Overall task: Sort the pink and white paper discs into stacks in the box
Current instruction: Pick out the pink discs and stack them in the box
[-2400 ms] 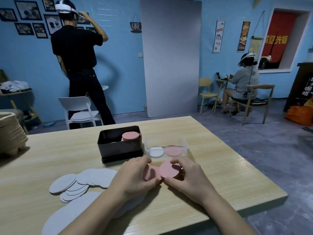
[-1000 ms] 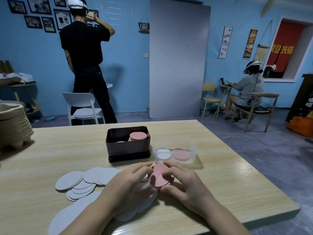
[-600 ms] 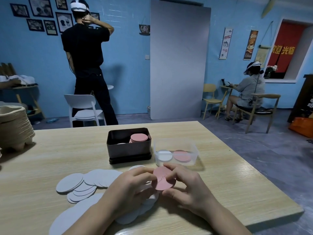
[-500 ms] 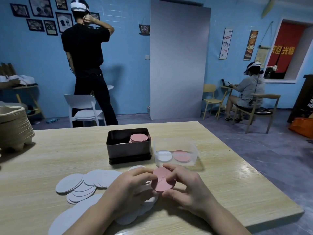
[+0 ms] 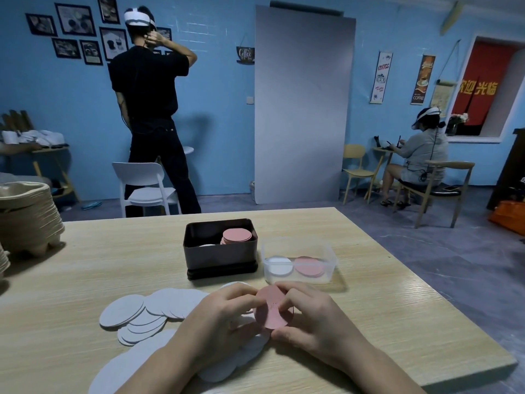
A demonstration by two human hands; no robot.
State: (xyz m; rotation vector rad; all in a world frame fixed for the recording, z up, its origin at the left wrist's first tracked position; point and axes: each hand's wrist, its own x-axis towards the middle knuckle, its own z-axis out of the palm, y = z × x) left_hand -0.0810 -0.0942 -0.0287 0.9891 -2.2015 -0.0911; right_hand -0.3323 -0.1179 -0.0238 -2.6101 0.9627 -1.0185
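Pink disc [image 5: 271,309] now tilted up, pinched btwn both hands [image 5: 224,317] [image 5: 309,322].

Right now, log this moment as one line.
left hand: pinches pink disc | right hand: pinches it too | white discs: loose on table | dark box: pink stack inside

Two boxes sitting side by side mid-worktop [image 5: 369,280]: left box [image 5: 220,257] just beside right box [image 5: 329,260]. Left box holding high stack [image 5: 237,235] at right, low stack [image 5: 206,245] at left. Right box holding two stacks side by side. Loose discs [image 5: 159,305] lying spread before left box, running toward near-left edge. You are pinching single disc [image 5: 271,311] between left hand [image 5: 218,322] and right hand [image 5: 315,319], over spread's right end. Tray pile [image 5: 25,217] sitting at far-left edge.
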